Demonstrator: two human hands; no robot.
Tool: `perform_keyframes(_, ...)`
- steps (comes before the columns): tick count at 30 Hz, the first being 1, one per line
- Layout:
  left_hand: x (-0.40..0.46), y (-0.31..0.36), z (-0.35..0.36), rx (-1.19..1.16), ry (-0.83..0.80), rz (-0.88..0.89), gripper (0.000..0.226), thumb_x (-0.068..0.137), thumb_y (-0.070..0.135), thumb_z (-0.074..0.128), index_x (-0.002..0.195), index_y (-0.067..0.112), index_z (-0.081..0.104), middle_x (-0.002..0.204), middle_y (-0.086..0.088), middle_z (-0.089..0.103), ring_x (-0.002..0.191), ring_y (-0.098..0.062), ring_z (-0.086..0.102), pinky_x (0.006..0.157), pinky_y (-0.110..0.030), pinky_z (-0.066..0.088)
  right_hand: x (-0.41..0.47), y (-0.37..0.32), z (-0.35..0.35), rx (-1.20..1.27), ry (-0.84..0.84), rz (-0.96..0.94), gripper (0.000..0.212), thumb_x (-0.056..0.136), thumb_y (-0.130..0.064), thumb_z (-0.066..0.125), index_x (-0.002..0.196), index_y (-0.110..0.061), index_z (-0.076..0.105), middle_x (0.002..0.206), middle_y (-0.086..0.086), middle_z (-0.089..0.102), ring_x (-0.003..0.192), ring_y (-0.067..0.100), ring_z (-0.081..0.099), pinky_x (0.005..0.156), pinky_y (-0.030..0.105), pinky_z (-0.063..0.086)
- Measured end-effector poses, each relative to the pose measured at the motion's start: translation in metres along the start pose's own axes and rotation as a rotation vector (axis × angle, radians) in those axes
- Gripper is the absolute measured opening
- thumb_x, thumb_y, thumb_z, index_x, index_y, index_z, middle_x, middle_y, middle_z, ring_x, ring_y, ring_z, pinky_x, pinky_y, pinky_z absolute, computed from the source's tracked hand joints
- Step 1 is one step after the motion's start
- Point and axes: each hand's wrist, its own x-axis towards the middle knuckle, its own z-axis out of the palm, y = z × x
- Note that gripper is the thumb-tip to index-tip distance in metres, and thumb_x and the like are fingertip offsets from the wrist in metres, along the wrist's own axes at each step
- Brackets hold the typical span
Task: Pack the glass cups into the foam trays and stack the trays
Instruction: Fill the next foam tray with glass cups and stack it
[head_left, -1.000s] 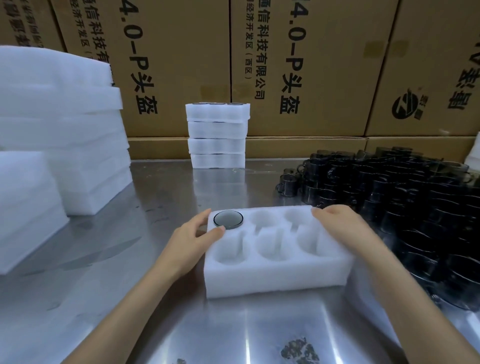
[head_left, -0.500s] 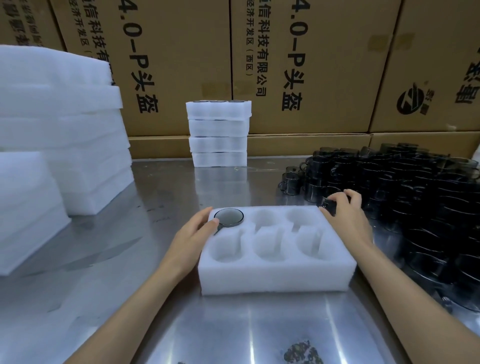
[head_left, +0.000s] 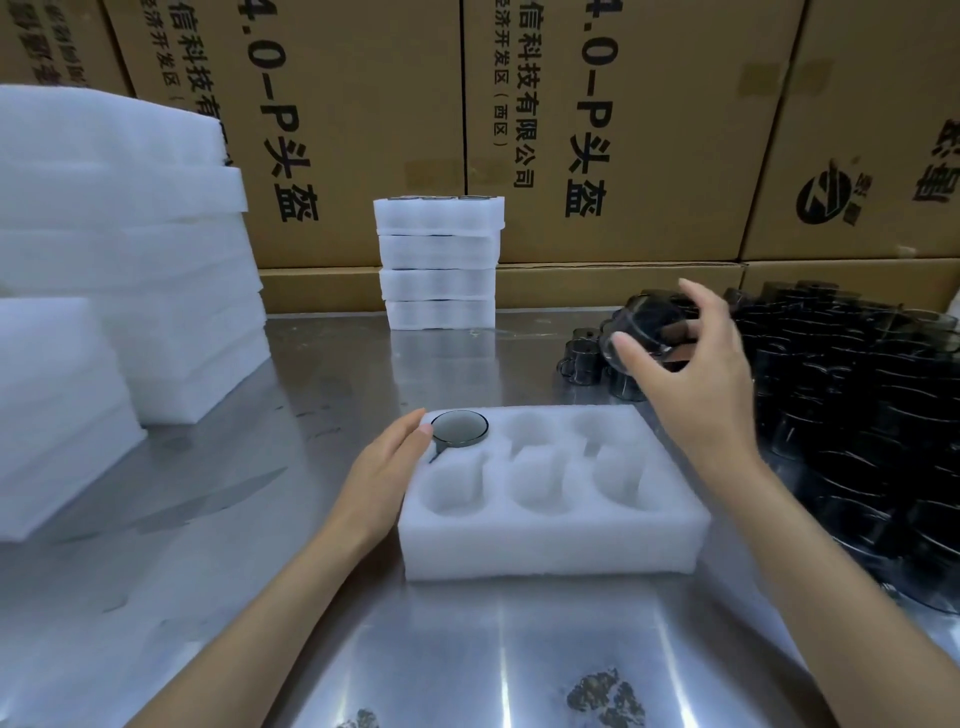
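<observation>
Head view: right hand (head_left: 696, 374) fingers curled round a dark smoky glass cup (head_left: 647, 332), lifted above the white six-pocket foam tray (head_left: 550, 540) on the steel tabletop (head_left: 322, 395). Left hand (head_left: 382, 467) fingers straight, resting against the tray's left edge; one cup (head_left: 460, 427) sits in the far-left pocket.

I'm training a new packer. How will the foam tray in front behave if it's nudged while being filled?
The foam tray probably slides easily: light foam on smooth steel table, with one cup seated. The left hand rests against it, likely steadying. It should dent, not crack.
</observation>
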Motion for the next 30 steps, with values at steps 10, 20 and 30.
perform_keyframes(10, 0.000, 0.001, 0.002, -0.025, 0.015, 0.008, 0.023, 0.099, 0.034, 0.042, 0.095, 0.044, 0.062, 0.091, 0.048, 0.057, 0.089, 0.027, 0.050, 0.067, 0.005, 0.034, -0.024, -0.046, 0.036, -0.161, -0.470, 0.166, 0.057, 0.067, -0.066, 0.063, 0.099, -0.024, 0.041, 0.088, -0.014, 0.053, 0.080, 0.011, 0.054, 0.059, 0.032, 0.040)
perform_keyframes(20, 0.004, -0.005, 0.002, -0.013, -0.018, 0.034, 0.032, 0.101, 0.041, 0.034, 0.105, 0.033, 0.065, 0.105, 0.024, 0.064, 0.103, 0.003, 0.057, 0.088, -0.026, 0.043, -0.025, -0.056, 0.058, -0.554, -0.494, 0.078, 0.053, 0.081, -0.064, 0.045, 0.106, -0.017, 0.043, 0.097, 0.002, 0.043, 0.080, 0.026, 0.043, 0.063, 0.033, 0.028)
perform_keyframes(30, 0.004, -0.003, 0.003, -0.015, -0.020, 0.059, 0.033, 0.089, 0.056, 0.032, 0.095, 0.045, 0.063, 0.102, 0.029, 0.063, 0.098, 0.006, 0.057, 0.087, -0.028, 0.043, -0.019, -0.050, 0.055, -0.449, -0.538, 0.050, 0.032, 0.073, -0.056, 0.054, 0.081, -0.026, 0.044, 0.088, -0.004, 0.048, 0.078, 0.020, 0.050, 0.052, 0.026, 0.024)
